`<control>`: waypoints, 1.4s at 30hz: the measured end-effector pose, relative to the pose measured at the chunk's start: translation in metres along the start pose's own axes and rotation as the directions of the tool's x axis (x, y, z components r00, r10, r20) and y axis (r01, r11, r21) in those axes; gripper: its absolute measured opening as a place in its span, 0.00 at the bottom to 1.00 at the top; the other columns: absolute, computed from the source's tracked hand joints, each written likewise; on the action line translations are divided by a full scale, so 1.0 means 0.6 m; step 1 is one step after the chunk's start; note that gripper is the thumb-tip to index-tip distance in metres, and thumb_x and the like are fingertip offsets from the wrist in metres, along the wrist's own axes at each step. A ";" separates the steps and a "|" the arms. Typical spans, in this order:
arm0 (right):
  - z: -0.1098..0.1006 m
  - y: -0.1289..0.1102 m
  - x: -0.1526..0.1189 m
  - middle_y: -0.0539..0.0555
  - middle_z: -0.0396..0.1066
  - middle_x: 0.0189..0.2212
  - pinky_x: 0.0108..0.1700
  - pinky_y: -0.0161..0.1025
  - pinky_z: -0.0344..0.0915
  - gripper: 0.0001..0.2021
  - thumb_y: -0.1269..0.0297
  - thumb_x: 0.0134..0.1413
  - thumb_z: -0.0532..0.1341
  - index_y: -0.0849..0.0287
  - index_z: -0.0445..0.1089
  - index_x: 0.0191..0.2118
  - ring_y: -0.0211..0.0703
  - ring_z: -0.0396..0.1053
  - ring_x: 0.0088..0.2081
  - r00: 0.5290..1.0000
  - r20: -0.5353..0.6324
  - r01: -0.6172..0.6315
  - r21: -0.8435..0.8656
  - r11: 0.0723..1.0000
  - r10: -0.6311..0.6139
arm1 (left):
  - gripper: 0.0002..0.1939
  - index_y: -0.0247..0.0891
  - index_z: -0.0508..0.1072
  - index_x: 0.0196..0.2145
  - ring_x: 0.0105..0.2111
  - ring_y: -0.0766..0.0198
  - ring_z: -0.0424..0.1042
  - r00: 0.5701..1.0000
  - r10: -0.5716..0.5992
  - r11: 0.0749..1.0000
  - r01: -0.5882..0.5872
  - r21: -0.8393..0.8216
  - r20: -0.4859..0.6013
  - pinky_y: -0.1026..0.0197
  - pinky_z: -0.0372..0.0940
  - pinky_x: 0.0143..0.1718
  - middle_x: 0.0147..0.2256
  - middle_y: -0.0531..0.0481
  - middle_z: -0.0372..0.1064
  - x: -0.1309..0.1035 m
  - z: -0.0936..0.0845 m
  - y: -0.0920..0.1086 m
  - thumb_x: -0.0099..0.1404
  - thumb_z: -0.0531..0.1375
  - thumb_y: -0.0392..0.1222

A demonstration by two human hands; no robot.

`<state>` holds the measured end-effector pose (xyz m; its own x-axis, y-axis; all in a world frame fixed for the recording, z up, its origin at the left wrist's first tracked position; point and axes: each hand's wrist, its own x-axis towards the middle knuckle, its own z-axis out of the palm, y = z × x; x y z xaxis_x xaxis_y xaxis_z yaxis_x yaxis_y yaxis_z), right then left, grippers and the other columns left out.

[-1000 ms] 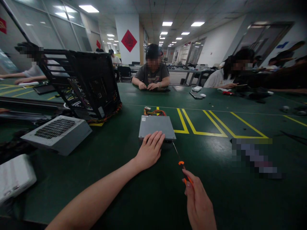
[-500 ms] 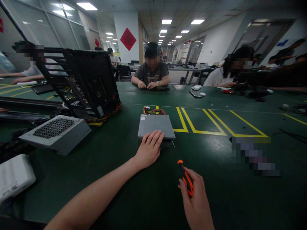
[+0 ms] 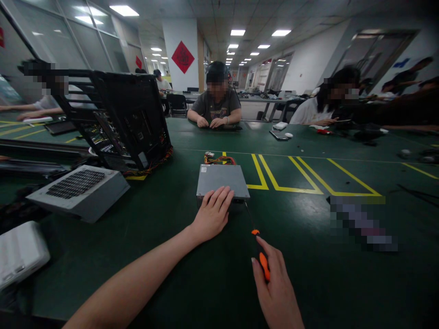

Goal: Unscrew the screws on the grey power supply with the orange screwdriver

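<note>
A grey metal computer power supply (image 3: 222, 176) lies on the green table in front of me, its bundle of coloured cables (image 3: 219, 159) at the far side. My left hand (image 3: 214, 212) rests on its near edge, fingers stretched flat over the top. In my right hand (image 3: 276, 283) is a screwdriver (image 3: 263, 262) with an orange and black handle, gripped between thumb and fingers. Its thin shaft points up and left to the near right corner of the power supply. Whether the tip sits in a screw is too small to tell.
On the left stand an open black computer case (image 3: 133, 119) and a second power supply (image 3: 82, 189) with a fan grille. A white box-shaped object (image 3: 22, 253) is at the left edge. Yellow tape lines (image 3: 298, 189) mark the table. Another person (image 3: 216, 103) sits opposite.
My right hand has shifted slightly left, and the screwdriver handle now stands more in line with its shaft. The left hand and the power supply have stayed in place.
</note>
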<state>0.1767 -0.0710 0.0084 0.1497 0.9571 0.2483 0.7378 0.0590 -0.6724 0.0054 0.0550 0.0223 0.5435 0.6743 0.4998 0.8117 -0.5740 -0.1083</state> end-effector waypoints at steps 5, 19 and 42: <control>0.005 0.001 -0.002 0.57 0.64 0.47 0.33 0.36 0.70 0.21 0.63 0.56 0.50 0.51 0.56 0.57 0.44 0.71 0.42 1.000 0.019 0.020 -0.019 1.000 -0.020 | 0.29 0.33 0.49 0.61 0.61 0.56 0.45 1.000 0.001 1.000 -0.001 -0.001 -0.009 0.52 0.43 0.59 0.61 0.44 0.47 0.000 -0.002 0.000 0.63 0.50 0.41; 0.004 -0.003 0.001 0.60 0.63 0.50 0.40 0.43 0.69 0.22 0.55 0.59 0.45 0.57 0.55 0.57 0.48 0.68 0.47 0.995 0.027 -0.096 0.022 0.995 0.096 | 0.28 0.33 0.51 0.60 0.61 0.56 0.46 0.999 0.006 1.000 -0.007 -0.024 -0.037 0.52 0.44 0.58 0.61 0.43 0.49 0.000 0.001 -0.001 0.64 0.50 0.40; -0.003 0.000 -0.048 0.58 0.63 0.47 0.39 0.41 0.68 0.17 0.59 0.59 0.47 0.56 0.58 0.52 0.46 0.68 0.45 0.989 -0.125 0.079 0.011 0.997 -0.077 | 0.28 0.33 0.52 0.59 0.60 0.56 0.49 0.994 -0.104 0.995 0.104 -0.004 -0.031 0.51 0.45 0.58 0.60 0.42 0.51 -0.043 -0.058 0.057 0.63 0.51 0.41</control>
<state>0.1734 -0.0990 0.0026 0.1730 0.9067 0.3847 0.7401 0.1381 -0.6582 0.0116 0.0017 0.0358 0.4494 0.7154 0.5350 0.8629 -0.5026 -0.0527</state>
